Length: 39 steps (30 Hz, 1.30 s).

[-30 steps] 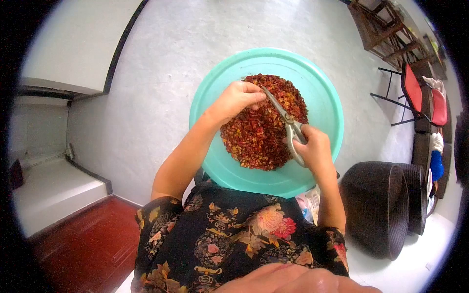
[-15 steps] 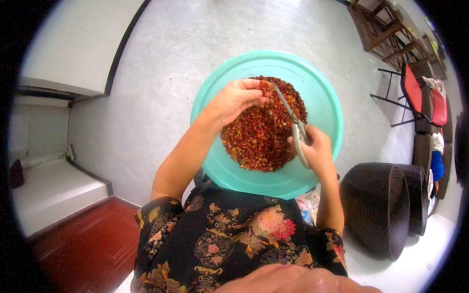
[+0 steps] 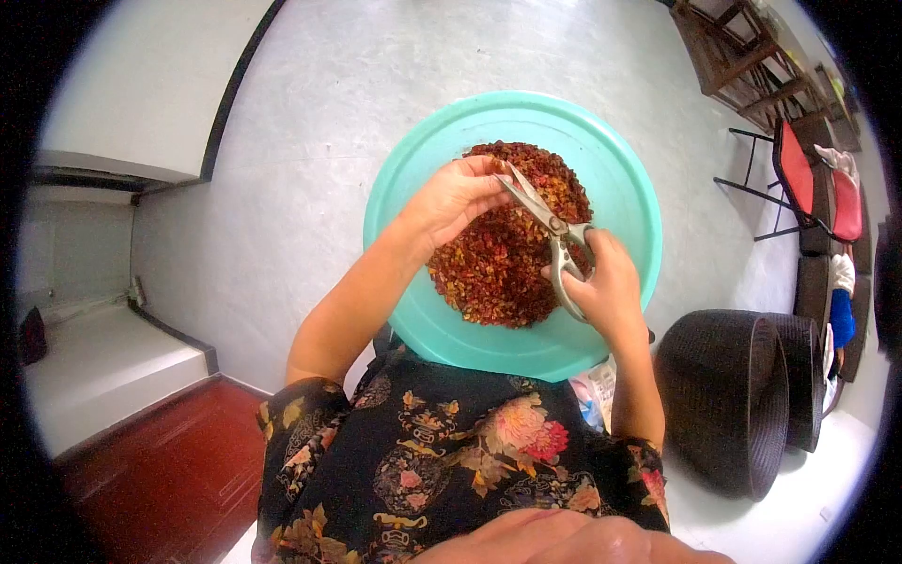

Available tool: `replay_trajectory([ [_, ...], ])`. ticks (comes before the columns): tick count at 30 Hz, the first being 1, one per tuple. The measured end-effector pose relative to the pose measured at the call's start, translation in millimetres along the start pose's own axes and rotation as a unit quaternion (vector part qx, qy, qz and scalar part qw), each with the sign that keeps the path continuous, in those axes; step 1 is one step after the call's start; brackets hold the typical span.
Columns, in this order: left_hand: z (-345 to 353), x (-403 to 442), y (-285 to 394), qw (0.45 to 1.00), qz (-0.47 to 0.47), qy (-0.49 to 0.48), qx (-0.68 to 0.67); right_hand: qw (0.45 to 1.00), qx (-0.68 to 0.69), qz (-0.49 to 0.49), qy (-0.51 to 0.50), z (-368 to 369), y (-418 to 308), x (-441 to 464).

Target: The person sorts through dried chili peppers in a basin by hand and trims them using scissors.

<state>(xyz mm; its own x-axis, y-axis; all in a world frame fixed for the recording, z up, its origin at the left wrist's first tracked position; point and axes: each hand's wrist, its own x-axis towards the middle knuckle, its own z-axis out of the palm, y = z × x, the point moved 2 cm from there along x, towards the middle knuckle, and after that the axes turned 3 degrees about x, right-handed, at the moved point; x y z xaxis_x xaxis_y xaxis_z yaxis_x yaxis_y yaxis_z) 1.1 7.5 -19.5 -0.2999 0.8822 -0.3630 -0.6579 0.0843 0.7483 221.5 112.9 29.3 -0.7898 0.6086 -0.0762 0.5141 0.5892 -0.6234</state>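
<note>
A round turquoise basin (image 3: 620, 188) holds a heap of small dark red and orange pieces (image 3: 498, 268) that look like cut dried peppers. Over the heap's upper left part, my left hand (image 3: 465, 199) pinches a small reddish piece, mostly hidden by the fingers. My right hand (image 3: 601, 282) is wrapped round the handles of metal scissors (image 3: 556, 226) above the heap's right side. The scissor blades are parted, and their tips are at my left fingertips.
Dark woven baskets (image 3: 719, 395) stand at the right. A red folding chair (image 3: 792, 169) and a wooden rack (image 3: 738, 61) are at the upper right. White ledges and a red floor area (image 3: 169, 461) lie to the left.
The scissor blades, closed half a second ago, are now parted and have swung left to my left fingertips. The reddish piece at those fingertips shows less than before.
</note>
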Motion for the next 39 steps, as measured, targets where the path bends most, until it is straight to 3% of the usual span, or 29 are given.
replay_trajectory([
  [7,-5.4,1.0,-14.0,0.99,-0.05,-0.018,-0.13,0.999,-0.018,-0.015,0.027,3.9,1.9,-0.1],
  [20,-0.3,-2.2,-11.4,0.994,-0.014,0.034,-0.102,0.995,-0.075,-0.033,0.063,3.0,-4.9,0.1],
  [25,7.7,-5.6,-6.1,0.996,0.014,0.086,-0.031,0.992,-0.076,-0.051,0.086,2.2,-7.2,-0.2],
  [35,5.1,-7.7,-7.3,0.991,0.015,0.106,-0.077,0.992,-0.083,-0.056,0.077,1.9,-2.6,-1.2],
  [37,0.1,-4.9,-9.9,0.994,0.006,0.069,-0.078,0.992,-0.084,-0.055,0.073,1.7,-1.6,-1.3],
  [39,-0.2,-5.1,-9.6,0.995,-0.001,0.064,-0.077,0.997,-0.072,0.002,0.027,4.6,3.2,-1.5],
])
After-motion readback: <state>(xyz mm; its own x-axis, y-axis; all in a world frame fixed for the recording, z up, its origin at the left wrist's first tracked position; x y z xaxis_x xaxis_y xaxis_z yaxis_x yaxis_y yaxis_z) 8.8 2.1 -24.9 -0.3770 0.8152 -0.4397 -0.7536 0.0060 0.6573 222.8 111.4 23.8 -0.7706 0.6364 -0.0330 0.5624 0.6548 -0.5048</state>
